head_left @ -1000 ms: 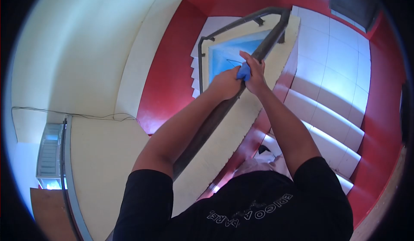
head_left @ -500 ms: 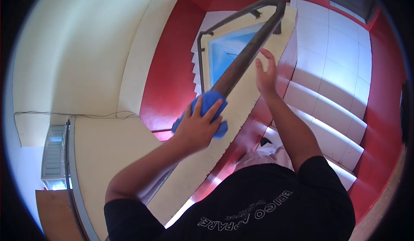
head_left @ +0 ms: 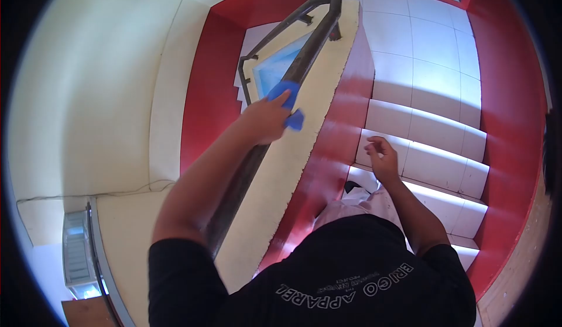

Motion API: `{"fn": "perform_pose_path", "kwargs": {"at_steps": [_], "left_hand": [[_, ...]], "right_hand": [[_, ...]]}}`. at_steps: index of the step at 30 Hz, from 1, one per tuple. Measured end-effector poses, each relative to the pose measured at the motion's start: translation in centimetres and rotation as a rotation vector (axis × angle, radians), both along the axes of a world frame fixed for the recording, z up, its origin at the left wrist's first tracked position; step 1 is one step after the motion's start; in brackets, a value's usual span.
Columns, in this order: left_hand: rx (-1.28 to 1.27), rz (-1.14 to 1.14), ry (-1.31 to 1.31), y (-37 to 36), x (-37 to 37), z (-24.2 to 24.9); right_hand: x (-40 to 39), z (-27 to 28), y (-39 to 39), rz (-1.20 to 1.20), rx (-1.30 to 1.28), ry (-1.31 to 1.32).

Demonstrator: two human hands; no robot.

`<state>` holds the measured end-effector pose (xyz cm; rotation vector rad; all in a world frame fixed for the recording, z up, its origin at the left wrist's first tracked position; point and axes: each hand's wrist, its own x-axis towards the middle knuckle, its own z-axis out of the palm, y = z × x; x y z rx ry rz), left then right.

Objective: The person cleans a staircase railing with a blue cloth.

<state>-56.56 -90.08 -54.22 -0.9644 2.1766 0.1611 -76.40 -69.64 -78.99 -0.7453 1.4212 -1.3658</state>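
A dark handrail [head_left: 314,43] slopes upward along the top of a cream half-wall. Wrapped over the rail is a blue cloth [head_left: 285,93], with my left hand [head_left: 264,120] closed around it and pressing it to the rail. One loose end of the cloth hangs off the right side, and my hand covers part of it. My right hand [head_left: 384,162] hangs in the air above the white steps, away from the rail. Its fingers are loosely bent and apart, with nothing in them.
White tiled steps [head_left: 427,122] climb on the right to a tiled landing [head_left: 421,34]. Red wall paint [head_left: 509,122] borders them. The cream half-wall [head_left: 275,192] runs beneath the rail. Thin cables [head_left: 134,192] cross the wall at left. A dark shoe [head_left: 351,185] shows below me.
My left hand and the blue cloth have slid farther up the handrail. My right hand has dropped from beside the rail to over the steps. The whole view has shifted.
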Motion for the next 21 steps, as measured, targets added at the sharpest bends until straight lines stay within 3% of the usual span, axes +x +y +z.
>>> {"fn": "perform_pose_path", "kwargs": {"at_steps": [2,4,6,7,9,11,15,17,19,21], "left_hand": [[0.191,0.321,0.137,3.2,4.8,6.0],[0.475,0.824,0.373,6.2,12.6,8.3],[0.388,0.986,0.598,8.6,15.0,7.6],[0.346,1.070,0.717,9.3,15.5,7.3],[0.247,1.180,0.536,7.3,11.9,6.4],[0.424,1.420,0.640,3.7,6.5,5.1],[0.337,1.408,0.753,-5.2,4.5,-4.5],[0.359,1.371,0.746,-6.2,3.5,-5.5],[0.397,1.367,0.736,-4.2,5.3,-3.8],[0.300,1.173,0.624,-1.8,7.9,-2.0]], "right_hand": [[-2.0,-2.5,1.6,-0.022,0.011,0.027],[-3.8,-4.5,2.6,-0.024,0.055,-0.004],[-4.5,-4.9,2.1,-0.030,0.088,-0.035],[-4.8,-4.8,1.7,-0.028,0.083,-0.045],[-5.0,-3.6,0.2,0.004,0.049,-0.083],[-2.9,-0.6,-2.3,0.064,-0.007,-0.150],[3.9,5.9,-6.4,0.388,-0.196,-0.300],[7.5,8.3,-8.6,0.360,-0.289,-0.170],[9.4,10.9,-11.4,0.281,-0.018,-0.428],[10.3,11.1,-15.5,0.129,0.157,-0.462]]}}
